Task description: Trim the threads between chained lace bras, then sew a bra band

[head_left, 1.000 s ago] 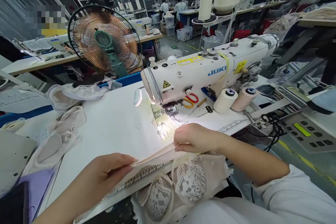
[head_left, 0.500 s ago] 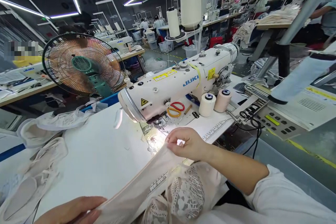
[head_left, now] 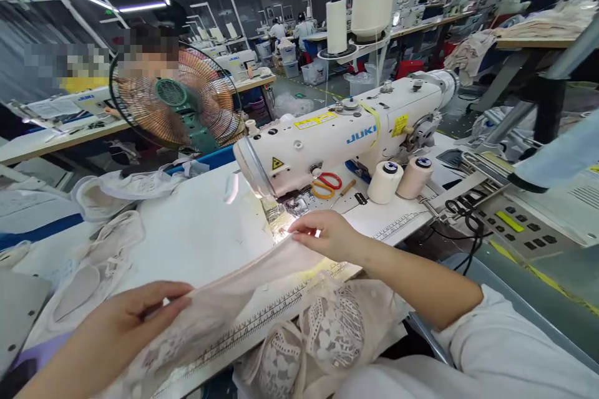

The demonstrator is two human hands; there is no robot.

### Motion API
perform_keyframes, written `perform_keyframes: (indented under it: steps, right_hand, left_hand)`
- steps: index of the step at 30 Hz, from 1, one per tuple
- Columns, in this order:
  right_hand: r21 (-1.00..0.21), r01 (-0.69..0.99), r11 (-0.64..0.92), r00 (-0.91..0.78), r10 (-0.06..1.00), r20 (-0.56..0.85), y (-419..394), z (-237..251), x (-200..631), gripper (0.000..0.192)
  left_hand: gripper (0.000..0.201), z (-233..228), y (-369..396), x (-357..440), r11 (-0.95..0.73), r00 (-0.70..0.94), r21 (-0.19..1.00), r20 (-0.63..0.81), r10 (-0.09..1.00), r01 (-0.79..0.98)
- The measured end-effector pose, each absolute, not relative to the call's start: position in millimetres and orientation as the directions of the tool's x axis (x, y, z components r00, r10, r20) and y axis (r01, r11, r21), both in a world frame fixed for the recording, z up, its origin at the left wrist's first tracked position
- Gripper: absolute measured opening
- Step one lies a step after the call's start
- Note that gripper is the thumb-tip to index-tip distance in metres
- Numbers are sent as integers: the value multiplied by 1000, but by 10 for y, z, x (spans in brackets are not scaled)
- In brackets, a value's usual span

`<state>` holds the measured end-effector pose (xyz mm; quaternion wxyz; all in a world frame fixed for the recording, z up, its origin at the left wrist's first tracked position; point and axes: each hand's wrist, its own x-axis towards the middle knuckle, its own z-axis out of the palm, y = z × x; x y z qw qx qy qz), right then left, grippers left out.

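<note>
Sheer beige fabric strip point(head_left: 243, 290) is stretched taut between both hands over the white desk point(head_left: 196, 237), long axis running from lower left of the frame up to centre; right hand point(head_left: 327, 235) has a pinch grip on the upper end just beside the lit needle area of the JUKI sewing machine point(head_left: 337, 131), so it is the nearer hand to the needle. Left hand point(head_left: 135, 312) grips the lower end, fingers closed on the cloth. Versus half a second ago, left hand is higher and further in frame, right hand barely moved; lace garment point(head_left: 327, 330) hangs off the desk edge below.
</note>
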<state>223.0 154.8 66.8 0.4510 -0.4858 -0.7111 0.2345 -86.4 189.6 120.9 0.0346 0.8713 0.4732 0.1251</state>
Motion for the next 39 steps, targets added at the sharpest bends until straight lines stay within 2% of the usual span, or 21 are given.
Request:
perform_keyframes:
  steps: [1,2,4,6,8,10,12,16,21,25,29,31,34,36,39]
  right_hand:
    - [-728,527,440,-130,887,442,1609,670,2198,7]
    - [-690,562,456,-132,873,469,1667,673,2165,7]
    - [-648,597,473,-122,852,509,1758,670,2106,9]
    - [-627,612,483,-115,838,533,1795,631,2075,13]
    - [-603,623,498,-142,830,539,1769,523,2076,16]
    - [-579,625,525,-209,826,524,1689,343,2104,16]
    - [-555,619,555,-287,818,498,1577,130,2142,15]
    - [-532,611,586,-384,807,448,1377,-175,2197,16]
    - [-501,642,580,-379,809,450,1297,-251,2197,18]
    - [-447,671,592,-391,794,466,1212,-260,2232,14]
    - [-384,746,544,-334,805,490,1057,-204,2270,8]
    - [-346,750,564,-341,778,528,986,-158,2232,10]
    - [-277,652,706,-519,682,515,920,-114,2052,16]
    - [-223,591,776,-660,623,420,907,-106,1853,23]
    - [-169,554,815,-771,579,263,936,-94,1506,30]
  left_hand:
    - [34,1284,1934,-847,-565,555,169,106,825,808]
    - [31,1360,1968,-830,-570,560,97,116,820,816]
    - [34,1467,2005,-798,-585,611,-174,234,757,792]
    - [34,1443,1993,-771,-543,700,-452,341,628,707]
    - [28,1244,1942,-757,-540,783,-572,379,494,617]
    - [25,903,1866,-754,-613,817,-541,411,405,576]
    - [30,520,1775,-753,-684,821,-464,409,399,563]
    - [30,11,1626,-744,-752,791,-292,390,471,591]
    - [27,-76,1570,-750,-745,735,-181,422,531,642]
    - [26,-78,1472,-733,-747,727,-172,445,523,643]
    - [29,-127,1346,-684,-711,717,-227,460,524,665]
    - [28,-150,1297,-656,-685,698,-245,488,525,686]
    - [22,-159,1259,-615,-639,650,-238,526,549,732]
    - [21,-134,1265,-585,-612,626,-230,526,576,756]
    - [23,-40,1307,-537,-595,624,-249,517,586,764]
